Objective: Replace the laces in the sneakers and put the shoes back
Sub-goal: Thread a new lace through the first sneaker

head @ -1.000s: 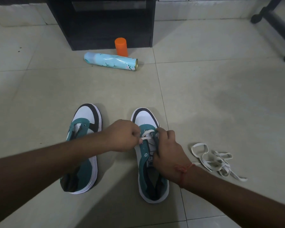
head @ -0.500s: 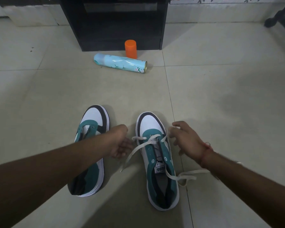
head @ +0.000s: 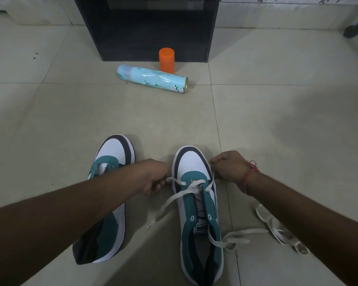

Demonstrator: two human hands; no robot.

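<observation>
The right sneaker (head: 198, 203) stands on the tiled floor (head: 277, 120) beside the unlaced left sneaker (head: 110, 195); a flat white lace (head: 191, 185) crosses its lowest eyelets. The left hand (head: 154, 177) and right hand (head: 228, 169) each have their grip curled on the lace close to the shoe. The lace looks soft, light and limp, best held near its stiff tips, while the sneaker looks light enough to shift under a pull. A spare lace (head: 277, 228) lies in a loose heap on the floor under the right forearm.

- Two sneakers: left one (head: 110, 195) unlaced, right one (head: 198, 211) at centre bottom.
- Two white laces: one (head: 186, 189) threaded, one loose pile (head: 277, 230) lower right.
- One blue spray can (head: 152, 78), upper centre.
- One orange cap (head: 166, 60).
- Two hands: left hand (head: 153, 176), right hand (head: 229, 170).
</observation>
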